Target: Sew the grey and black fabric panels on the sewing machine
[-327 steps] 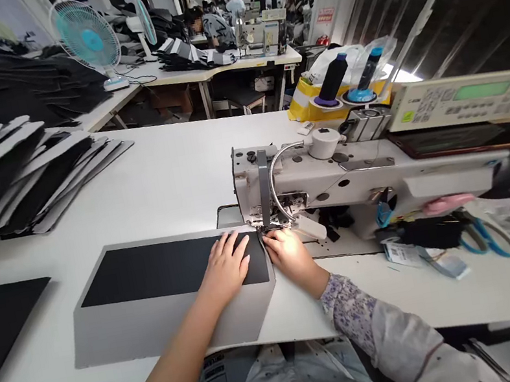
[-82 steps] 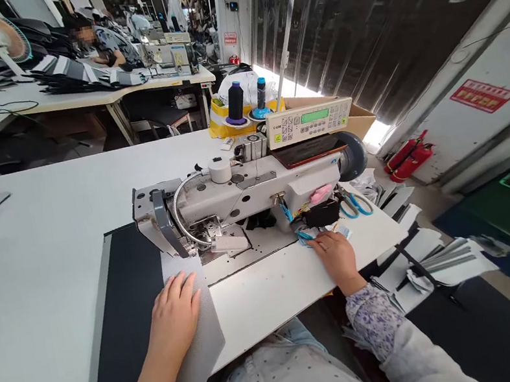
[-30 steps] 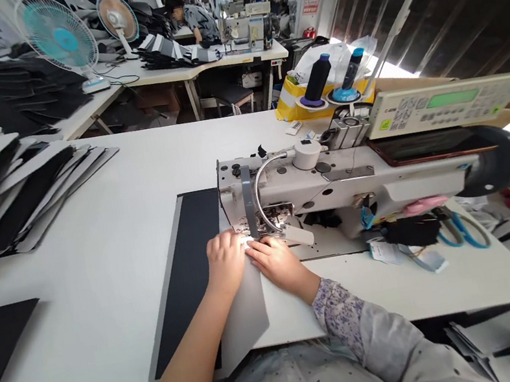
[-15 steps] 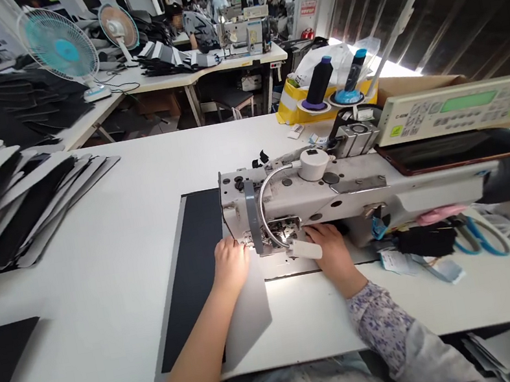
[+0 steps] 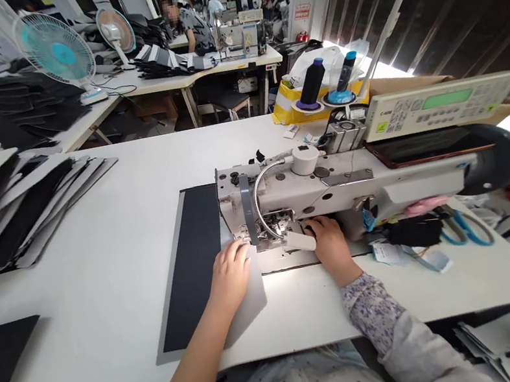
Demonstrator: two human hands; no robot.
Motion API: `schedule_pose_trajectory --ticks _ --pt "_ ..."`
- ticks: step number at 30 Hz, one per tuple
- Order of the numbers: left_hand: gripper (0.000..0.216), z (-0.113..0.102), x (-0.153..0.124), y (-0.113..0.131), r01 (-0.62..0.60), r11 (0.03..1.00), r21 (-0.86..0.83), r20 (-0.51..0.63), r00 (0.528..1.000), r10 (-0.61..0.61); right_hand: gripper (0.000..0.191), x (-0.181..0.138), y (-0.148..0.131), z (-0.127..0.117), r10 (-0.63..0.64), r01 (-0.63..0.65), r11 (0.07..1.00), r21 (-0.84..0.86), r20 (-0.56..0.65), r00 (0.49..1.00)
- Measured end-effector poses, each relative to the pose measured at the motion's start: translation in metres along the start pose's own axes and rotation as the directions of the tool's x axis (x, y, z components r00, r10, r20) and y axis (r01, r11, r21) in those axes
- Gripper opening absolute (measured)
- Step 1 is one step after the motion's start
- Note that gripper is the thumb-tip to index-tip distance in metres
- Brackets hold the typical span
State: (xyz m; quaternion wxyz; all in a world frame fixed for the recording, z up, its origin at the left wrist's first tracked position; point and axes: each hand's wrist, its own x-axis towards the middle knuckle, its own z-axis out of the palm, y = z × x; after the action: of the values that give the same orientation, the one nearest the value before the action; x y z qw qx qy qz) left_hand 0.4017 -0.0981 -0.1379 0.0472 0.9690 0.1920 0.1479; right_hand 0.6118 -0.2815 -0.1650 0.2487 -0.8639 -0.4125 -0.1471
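A grey and black fabric panel (image 5: 190,268) lies lengthwise on the white table (image 5: 97,245), its right part running under the head of the sewing machine (image 5: 333,184). My left hand (image 5: 231,274) rests flat on the grey strip of the panel, just left of the needle area. My right hand (image 5: 330,245) reaches under the machine arm behind the small lamp (image 5: 299,242), fingers curled; what they touch is hidden.
Stacked black and grey panels (image 5: 4,196) lie at the left. Thread cones (image 5: 310,86), a control panel (image 5: 437,103), blue scissors (image 5: 464,230) and labels (image 5: 387,253) are at the right. Fans (image 5: 55,51) and another person stand at a far table.
The panel was turned from crosswise to lengthwise. My right hand left the needle area and went under the machine arm, while my left hand stayed on the panel.
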Motion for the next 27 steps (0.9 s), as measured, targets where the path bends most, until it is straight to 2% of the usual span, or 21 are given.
schedule_pose_trajectory --ticks 5,8,11,13,15,17,19,21,23,27 --pt "0.034 0.001 -0.009 0.001 -0.013 0.999 -0.034 -0.039 0.999 0.011 0.027 -0.001 0.002 -0.001 -0.014 0.014 0.999 0.044 0.0 1.0" --pt "0.032 -0.001 -0.007 0.003 -0.016 0.999 -0.051 -0.035 0.999 0.015 0.024 0.001 -0.001 -0.006 -0.001 0.005 0.998 0.06 -0.05 0.999" --pt "0.03 -0.006 -0.01 0.018 -0.01 0.993 -0.12 -0.006 1.0 0.009 0.019 -0.006 -0.017 -0.013 0.031 -0.016 0.989 0.144 -0.103 0.994" --pt "0.033 -0.01 -0.011 0.032 -0.005 0.977 -0.213 0.005 1.0 0.006 0.017 -0.018 -0.036 -0.016 0.079 -0.05 0.955 0.293 -0.09 0.993" --pt "0.039 -0.014 -0.009 0.046 0.002 0.948 -0.32 0.015 1.0 0.003 0.015 -0.03 -0.059 -0.016 0.14 -0.116 0.851 0.512 -0.007 0.99" --pt "0.034 -0.018 -0.005 0.055 0.027 0.91 -0.414 0.064 0.998 0.0 0.014 -0.039 -0.079 -0.016 0.174 -0.208 0.675 0.708 0.122 0.977" --pt "0.023 -0.022 -0.002 0.058 0.089 0.889 -0.45 0.14 0.99 -0.028 0.013 -0.042 -0.093 -0.015 0.204 -0.309 0.501 0.809 0.237 0.95" --pt "0.023 -0.024 -0.001 0.057 0.154 0.893 -0.422 0.196 0.978 -0.076 0.018 -0.04 -0.099 -0.015 0.214 -0.402 0.358 0.843 0.346 0.914" --pt "0.024 -0.024 -0.002 0.055 0.182 0.904 -0.387 0.209 0.972 -0.106 0.025 -0.036 -0.099 -0.015 0.145 -0.49 0.236 0.839 0.468 0.872" --pt "0.022 -0.024 -0.007 0.05 0.189 0.901 -0.391 0.185 0.975 -0.124 0.035 -0.027 -0.093 -0.016 -0.03 -0.61 0.086 0.788 0.614 0.789"
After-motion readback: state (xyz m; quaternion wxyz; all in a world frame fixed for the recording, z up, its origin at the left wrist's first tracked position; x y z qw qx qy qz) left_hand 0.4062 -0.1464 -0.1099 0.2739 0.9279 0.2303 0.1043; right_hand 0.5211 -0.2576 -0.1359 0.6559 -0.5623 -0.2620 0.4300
